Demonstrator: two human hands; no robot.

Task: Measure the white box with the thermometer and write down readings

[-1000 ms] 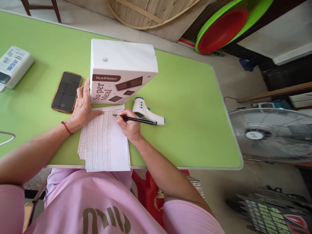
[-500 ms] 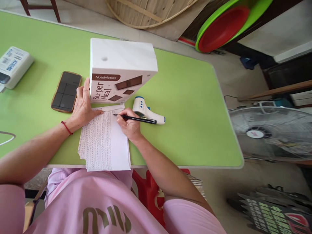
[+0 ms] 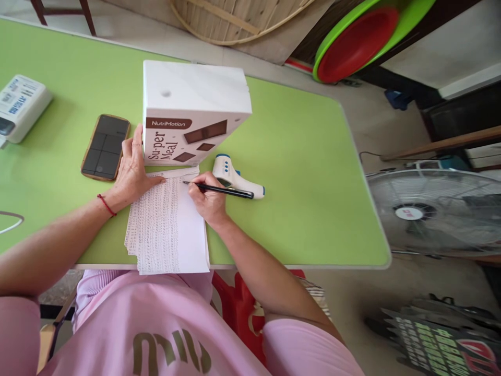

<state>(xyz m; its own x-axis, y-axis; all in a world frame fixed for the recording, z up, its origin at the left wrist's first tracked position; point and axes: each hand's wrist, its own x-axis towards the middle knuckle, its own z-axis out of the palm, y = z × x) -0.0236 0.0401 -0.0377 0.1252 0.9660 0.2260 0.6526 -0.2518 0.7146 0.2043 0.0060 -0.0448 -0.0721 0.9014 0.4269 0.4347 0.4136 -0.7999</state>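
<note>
My right hand (image 3: pixel 209 198) grips a black pen (image 3: pixel 230 191), its tip on the top sheet of a stack of paper (image 3: pixel 191 235). Dense rows of handwriting cover the left and middle of that sheet; its right side is blank. My left hand (image 3: pixel 133 175) lies with fingers apart, the thumb on the paper's upper left and the fingertips against the left side of a white box (image 3: pixel 195 89) marked NutriMotion. The box stands just beyond the paper. A white infrared thermometer (image 3: pixel 238 180) lies on the table, partly behind the pen and my right hand.
A phone (image 3: pixel 105 147) lies left of my left hand on the green table (image 3: pixel 305 183). Farther left sits a white device (image 3: pixel 25 107) with a printed label, and a white cable (image 3: pixel 11 222). Beyond the right edge stands a fan (image 3: pixel 415 213). Green and red basins (image 3: pixel 356 44) lean behind.
The pen in my right hand has tilted slightly, its tip shifting a little to the right on the paper. My left hand stays in place.
</note>
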